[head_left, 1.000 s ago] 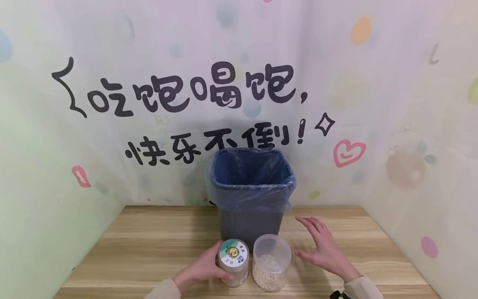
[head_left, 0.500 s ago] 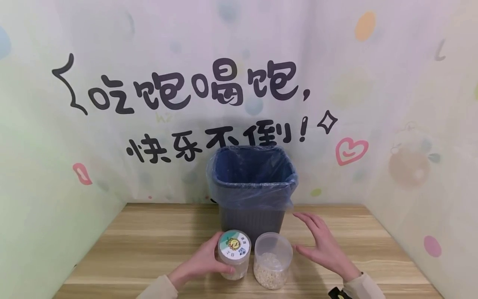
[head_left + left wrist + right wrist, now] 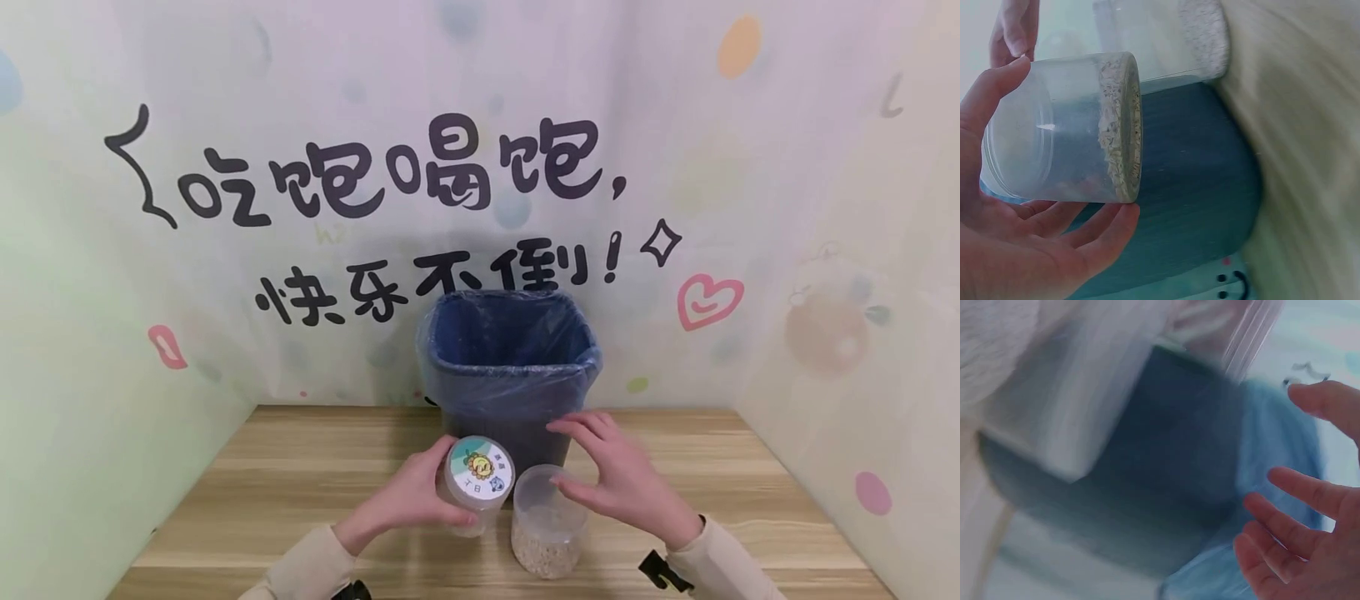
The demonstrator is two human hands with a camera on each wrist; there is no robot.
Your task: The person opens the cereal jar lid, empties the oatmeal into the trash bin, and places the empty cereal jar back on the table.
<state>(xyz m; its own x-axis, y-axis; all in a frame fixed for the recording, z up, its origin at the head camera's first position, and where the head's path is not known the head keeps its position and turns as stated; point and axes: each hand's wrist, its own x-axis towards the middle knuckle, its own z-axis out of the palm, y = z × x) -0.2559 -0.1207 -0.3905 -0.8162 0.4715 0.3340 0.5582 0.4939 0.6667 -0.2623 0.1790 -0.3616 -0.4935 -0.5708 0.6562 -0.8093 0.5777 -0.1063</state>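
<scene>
My left hand grips a clear plastic jar round its side, thumb in front. Its lid carries a white and green label with a sunflower. In the left wrist view a thin layer of pale flakes lines the jar's bottom. To the right, an uncovered clear jar stands on the table, partly filled with similar flakes. My right hand hovers over that jar's right side, fingers spread and pointing toward the lidded jar, with nothing held. In the right wrist view its fingers are loosely bent.
A dark bin with a blue plastic liner folded over its rim stands right behind the jars. The wood-grain table meets a printed wall covering at the back.
My left hand has lifted the lidded jar up and slightly right, tilting its lid toward the camera. The right hand has moved left, from beside the uncovered jar to over it.
</scene>
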